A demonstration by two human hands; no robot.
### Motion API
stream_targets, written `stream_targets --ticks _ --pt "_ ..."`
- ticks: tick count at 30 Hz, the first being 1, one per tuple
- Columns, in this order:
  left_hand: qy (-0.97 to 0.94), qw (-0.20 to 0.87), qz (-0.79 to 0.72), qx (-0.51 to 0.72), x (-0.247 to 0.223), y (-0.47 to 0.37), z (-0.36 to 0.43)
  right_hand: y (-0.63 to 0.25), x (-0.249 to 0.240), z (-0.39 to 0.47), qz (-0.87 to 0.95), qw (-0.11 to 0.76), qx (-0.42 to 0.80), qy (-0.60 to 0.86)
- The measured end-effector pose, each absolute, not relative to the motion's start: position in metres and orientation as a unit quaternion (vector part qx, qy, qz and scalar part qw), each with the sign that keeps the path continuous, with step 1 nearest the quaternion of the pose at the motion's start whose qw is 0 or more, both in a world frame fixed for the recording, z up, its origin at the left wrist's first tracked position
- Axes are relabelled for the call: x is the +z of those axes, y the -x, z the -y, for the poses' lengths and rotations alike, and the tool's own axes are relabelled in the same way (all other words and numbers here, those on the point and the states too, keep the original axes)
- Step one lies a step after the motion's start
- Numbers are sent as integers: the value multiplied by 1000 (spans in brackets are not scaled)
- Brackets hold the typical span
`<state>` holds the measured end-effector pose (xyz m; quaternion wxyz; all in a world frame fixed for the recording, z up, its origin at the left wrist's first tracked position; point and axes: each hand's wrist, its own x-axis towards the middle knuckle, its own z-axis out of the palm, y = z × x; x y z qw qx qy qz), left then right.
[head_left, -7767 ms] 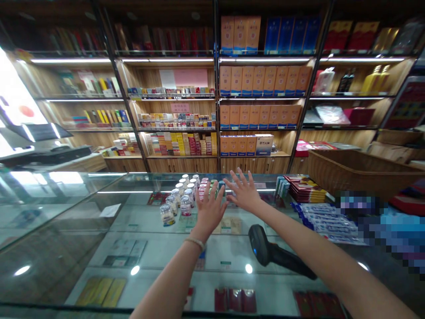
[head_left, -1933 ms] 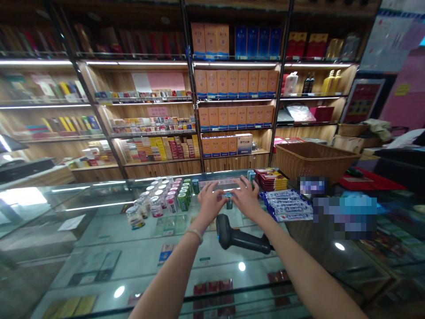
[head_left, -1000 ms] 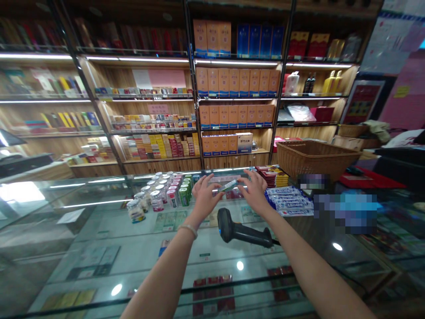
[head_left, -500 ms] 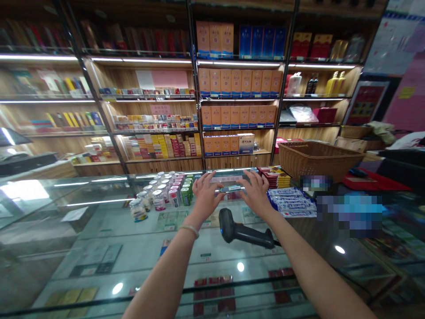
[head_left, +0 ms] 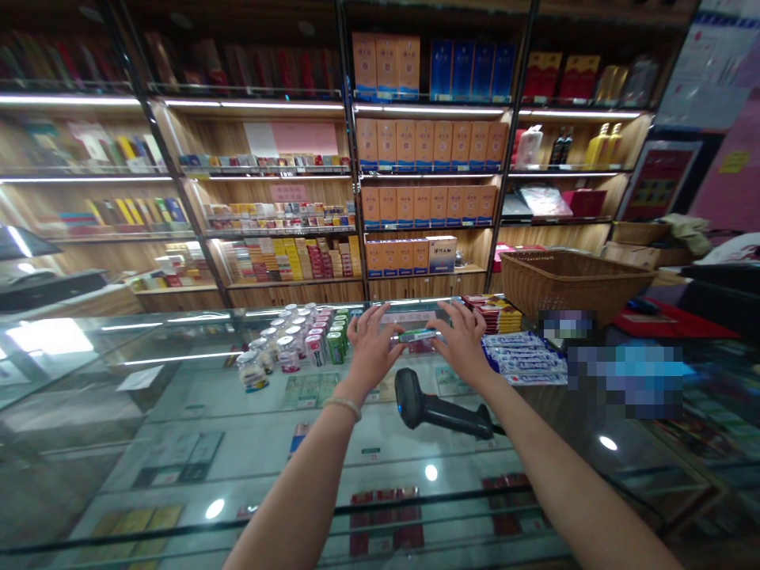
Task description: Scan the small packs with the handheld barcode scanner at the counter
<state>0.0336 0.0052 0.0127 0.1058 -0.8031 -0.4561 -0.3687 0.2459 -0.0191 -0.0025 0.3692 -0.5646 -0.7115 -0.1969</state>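
Note:
A slim green-and-white pack [head_left: 417, 335] is held level above the glass counter. Its left end sits between the thumb and fingers of my left hand [head_left: 373, 348], which wears a thin band at the wrist. My right hand [head_left: 461, 342] pinches the opposite end, its other fingers raised. What the pack contains cannot be made out. Nearer to me, a black handheld barcode scanner [head_left: 439, 408] lies on the glass, below and between my hands. Left of my left hand stand rows of small jars and cans [head_left: 297, 339]. Blue-and-white packets [head_left: 526, 360] lie beside my right wrist.
Red and yellow packs [head_left: 502, 314] are stacked behind the blue packets. A wicker basket [head_left: 570, 277] stands at the counter's far right. The glass counter [head_left: 226, 412] has goods beneath its top. Lit shelves with orange boxes [head_left: 433, 142] line the back wall.
The pack shows more green than before and seems slightly turned in my fingers. Both hands keep hold of it in nearly the same place. The view has shifted slightly.

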Motion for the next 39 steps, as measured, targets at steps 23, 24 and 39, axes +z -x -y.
stream_targets --ticks 23,24,39 --pt "790 104 446 -407 12 -33 0 -221 -32 109 802 175 -78 566" --pt "790 105 446 -408 12 -33 -1 -221 -31 109 801 178 -79 566" --pt "773 151 453 -418 8 -28 -5 -229 -25 106 784 301 -142 525"
